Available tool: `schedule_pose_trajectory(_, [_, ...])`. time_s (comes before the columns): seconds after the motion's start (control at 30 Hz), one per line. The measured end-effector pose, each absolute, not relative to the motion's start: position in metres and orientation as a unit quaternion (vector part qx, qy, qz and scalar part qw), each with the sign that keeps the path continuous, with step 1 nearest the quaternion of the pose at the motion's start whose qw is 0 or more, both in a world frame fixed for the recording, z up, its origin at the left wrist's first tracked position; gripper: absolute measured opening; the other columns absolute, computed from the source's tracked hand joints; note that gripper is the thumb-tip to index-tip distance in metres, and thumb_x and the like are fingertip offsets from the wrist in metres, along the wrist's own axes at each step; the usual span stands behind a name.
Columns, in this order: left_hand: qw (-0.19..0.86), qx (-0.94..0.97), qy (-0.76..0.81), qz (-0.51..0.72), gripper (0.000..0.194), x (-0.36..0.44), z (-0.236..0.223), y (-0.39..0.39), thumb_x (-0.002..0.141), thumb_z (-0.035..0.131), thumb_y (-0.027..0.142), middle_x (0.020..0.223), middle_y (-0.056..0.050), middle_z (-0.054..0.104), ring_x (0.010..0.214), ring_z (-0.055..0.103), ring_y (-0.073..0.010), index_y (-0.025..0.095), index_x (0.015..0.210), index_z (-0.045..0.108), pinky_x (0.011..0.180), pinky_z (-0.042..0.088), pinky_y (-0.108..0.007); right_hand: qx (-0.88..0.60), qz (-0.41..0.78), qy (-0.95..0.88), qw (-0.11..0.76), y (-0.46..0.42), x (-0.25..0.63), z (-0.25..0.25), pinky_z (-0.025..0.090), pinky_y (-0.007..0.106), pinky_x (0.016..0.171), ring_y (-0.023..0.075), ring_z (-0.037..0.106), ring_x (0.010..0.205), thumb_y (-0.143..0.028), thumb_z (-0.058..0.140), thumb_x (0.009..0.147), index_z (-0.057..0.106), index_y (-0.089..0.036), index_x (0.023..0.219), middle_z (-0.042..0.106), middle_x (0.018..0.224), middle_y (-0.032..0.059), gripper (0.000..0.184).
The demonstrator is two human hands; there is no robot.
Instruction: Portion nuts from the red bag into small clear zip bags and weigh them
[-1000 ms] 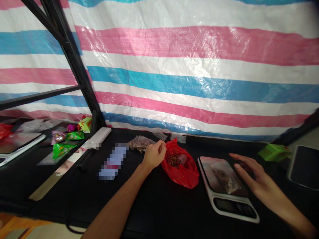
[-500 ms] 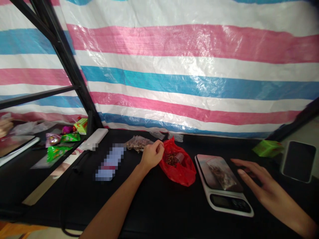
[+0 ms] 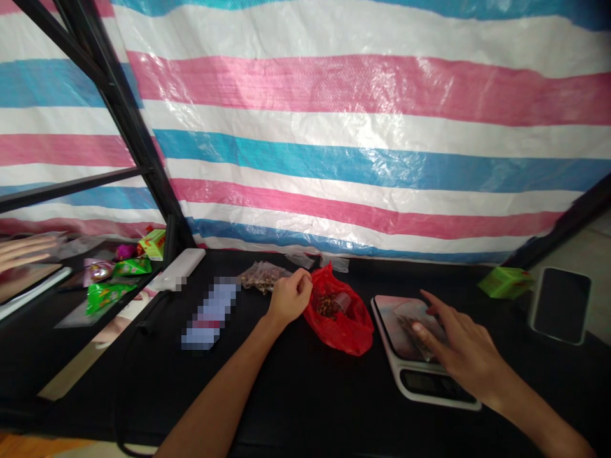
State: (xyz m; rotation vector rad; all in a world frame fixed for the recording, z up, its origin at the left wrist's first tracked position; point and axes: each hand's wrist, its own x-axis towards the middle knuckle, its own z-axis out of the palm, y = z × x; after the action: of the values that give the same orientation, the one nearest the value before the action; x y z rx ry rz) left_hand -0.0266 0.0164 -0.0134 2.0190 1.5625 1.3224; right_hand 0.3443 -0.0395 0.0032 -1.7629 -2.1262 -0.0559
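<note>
My left hand point(image 3: 289, 297) is curled shut at the near edge of a red plastic bag point(image 3: 344, 327), and I cannot see anything held in it. Brown nuts point(image 3: 327, 306) and a small clear cup point(image 3: 340, 302) lie in the bag's open mouth. Behind my left hand rests a clear bag of nuts point(image 3: 262, 277). My right hand point(image 3: 461, 343) is spread over a white digital scale point(image 3: 432, 385), its fingers touching a small clear bag of nuts point(image 3: 420, 337) on the weighing plate.
A blurred packet point(image 3: 210, 313) and a white box point(image 3: 181, 269) lie on the black table top point(image 3: 296, 407). A green box point(image 3: 505, 282) and a dark tablet point(image 3: 561, 305) stand at right. Another person's hand point(image 3: 23, 250) reaches in beyond colourful snack packets point(image 3: 105, 297) at left.
My right hand has moved left onto the small bag on the scale. Another person's hand has come further in at the left. My left hand has barely moved.
</note>
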Motion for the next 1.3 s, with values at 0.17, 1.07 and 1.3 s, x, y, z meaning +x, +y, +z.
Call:
schedule_pose_trajectory(0.17, [0.132,0.697,0.535,0.459,0.023,-0.027,-0.012,0.016,0.095,0.046,0.022,0.057,0.004,0.056,0.051,0.054,-0.011,0.021,0.086,0.068,0.056,0.034,-0.023,-0.633,-0.045,-0.752,0.178,-0.036,0.327,0.0,0.052,0.054,0.09,0.0374,0.068,0.109,-0.068,0.051,0.092,0.044,-0.02,0.153,0.073,0.114,0.0151,0.078])
schedule_pose_trajectory(1.07, [0.259,0.704,0.423,0.508,0.031,-0.007,0.002,0.005,0.092,0.054,0.014,0.112,-0.006,0.073,0.101,0.069,-0.0216,0.022,0.121,0.06,0.093,0.054,-0.033,-0.329,0.411,-0.717,0.456,0.021,0.171,0.033,0.056,0.034,0.09,0.0193,0.069,0.097,-0.035,0.061,0.098,0.054,-0.027,0.127,0.068,0.107,0.0031,0.03])
schedule_pose_trajectory(1.3, [0.241,0.696,0.495,0.462,0.022,0.003,0.005,0.0,0.088,0.056,0.012,0.095,-0.003,0.073,0.086,0.068,-0.0197,0.022,0.105,0.065,0.081,0.052,-0.03,-0.403,0.4,-0.669,0.479,0.026,0.186,0.028,0.054,0.028,0.069,0.0187,0.067,0.077,-0.031,0.07,0.091,0.054,-0.027,0.121,0.067,0.081,-0.0026,0.034])
